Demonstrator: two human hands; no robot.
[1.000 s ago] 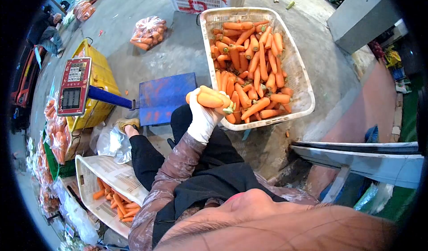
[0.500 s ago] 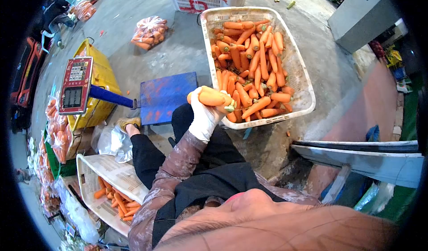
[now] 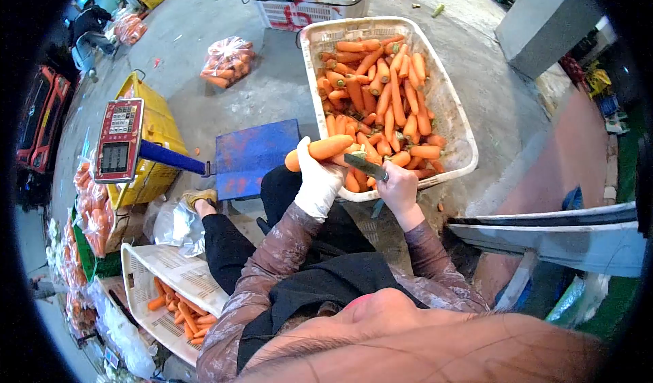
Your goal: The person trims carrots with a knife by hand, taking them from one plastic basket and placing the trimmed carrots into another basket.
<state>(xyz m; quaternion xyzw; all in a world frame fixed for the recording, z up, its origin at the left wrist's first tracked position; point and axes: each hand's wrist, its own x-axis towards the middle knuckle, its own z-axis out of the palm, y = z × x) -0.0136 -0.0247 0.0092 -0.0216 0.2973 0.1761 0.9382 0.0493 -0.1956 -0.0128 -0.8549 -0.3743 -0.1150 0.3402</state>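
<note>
We hold carrots (image 3: 321,152) and a knife (image 3: 366,166) close together.
Our gloved left hand (image 3: 318,182) clamps its fingers around the carrots, by the near rim of the white plastic crate (image 3: 469,126); our bare right hand (image 3: 398,187) has its fingers closed on the knife's handle, blade at the carrots' ends.

A red painted mark (image 3: 297,15), possibly a 5, is showing on a white crate (image 3: 266,13); the red-framed scale's keys (image 3: 124,120) are appearing illegible.

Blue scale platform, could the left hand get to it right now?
Probably: the platform looks close to the left hand, with nothing visibly between them, though that hand would have to free itself of carrots.
</note>
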